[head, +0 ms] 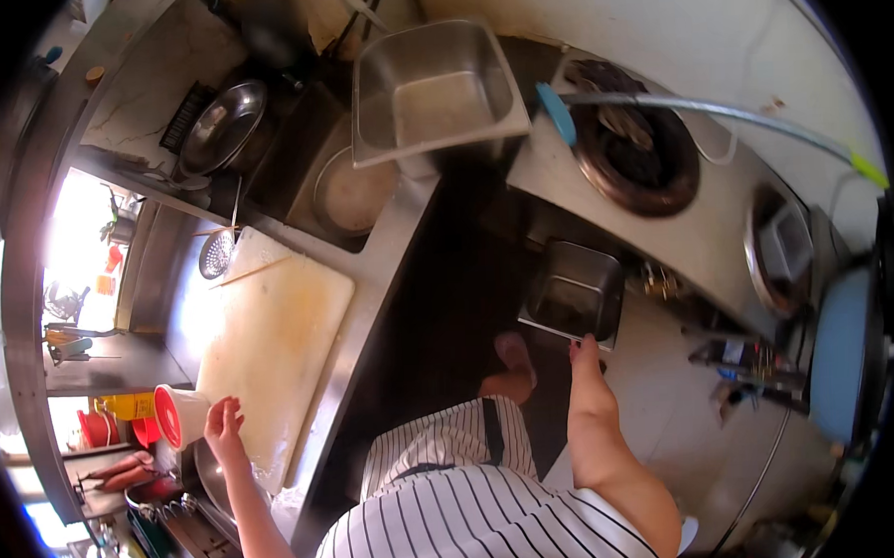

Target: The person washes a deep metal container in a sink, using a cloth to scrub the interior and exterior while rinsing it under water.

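Note:
My right hand (pixel 585 348), arm stretched down and forward, grips the near rim of a rectangular stainless steel food pan (pixel 603 291). The pan hangs above the floor beside the low counter, and a dark patch shows on its bottom. Over the white cutting board (pixel 285 338), at its near left end, my left hand (pixel 226 429) is raised with the fingers loosely apart and nothing seen in them. Right by those fingers is a white plastic tub with a red lid (pixel 170 418); whether they touch it is unclear.
A large steel pan (pixel 511 123) sits at the sink corner. A round basin (pixel 357 189) is in the sink. A skimmer (pixel 218 253) and chopstick (pixel 248 273) lie by the board. A blue-ended pole (pixel 709 104) crosses above the right counter (pixel 562 177), over a round metal basin holding dark cloth (pixel 620 125).

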`<state>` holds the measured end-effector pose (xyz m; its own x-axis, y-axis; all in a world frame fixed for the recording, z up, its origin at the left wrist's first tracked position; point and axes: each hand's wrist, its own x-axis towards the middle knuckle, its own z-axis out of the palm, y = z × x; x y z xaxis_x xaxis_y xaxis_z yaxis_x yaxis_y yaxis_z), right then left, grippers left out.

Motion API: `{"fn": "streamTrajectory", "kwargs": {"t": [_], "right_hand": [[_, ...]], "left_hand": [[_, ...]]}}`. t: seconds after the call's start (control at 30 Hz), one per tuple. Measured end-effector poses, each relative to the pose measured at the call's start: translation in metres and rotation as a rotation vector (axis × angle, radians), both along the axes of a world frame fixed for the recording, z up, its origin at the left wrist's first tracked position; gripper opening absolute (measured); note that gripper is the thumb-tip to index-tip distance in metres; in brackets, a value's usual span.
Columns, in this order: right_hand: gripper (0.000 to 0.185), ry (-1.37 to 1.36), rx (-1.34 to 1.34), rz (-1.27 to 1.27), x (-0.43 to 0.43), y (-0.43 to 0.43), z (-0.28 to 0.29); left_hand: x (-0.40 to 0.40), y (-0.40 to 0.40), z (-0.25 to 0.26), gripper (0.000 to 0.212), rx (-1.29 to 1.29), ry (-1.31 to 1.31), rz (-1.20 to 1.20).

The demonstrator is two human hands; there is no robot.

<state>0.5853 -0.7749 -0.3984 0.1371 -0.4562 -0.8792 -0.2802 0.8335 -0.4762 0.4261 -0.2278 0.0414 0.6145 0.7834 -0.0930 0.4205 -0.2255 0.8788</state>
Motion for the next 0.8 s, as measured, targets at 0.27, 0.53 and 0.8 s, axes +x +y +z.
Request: {"fn": "streamTrajectory", "kwargs": {"t": [0.27, 0.53, 0.8], "right_hand": [[0.016, -0.255, 0.049, 0.279, 0.111, -0.049, -0.105], [0.027, -0.022, 0.282, 0.174, 0.171, -0.04, -0.121], [0.026, -0.178, 0.329, 0.321, 0.189, -0.03, -0.099]], "left_hand": [[0.1, -0.106, -0.022, 0.017, -0.099, 0.172, -0.03], [0.134, -0.157, -0.045, 0.019, -0.273, 0.215, 0.038], [0.271, -0.212, -0.044, 0.048, -0.909, -0.011, -0.271]]}}
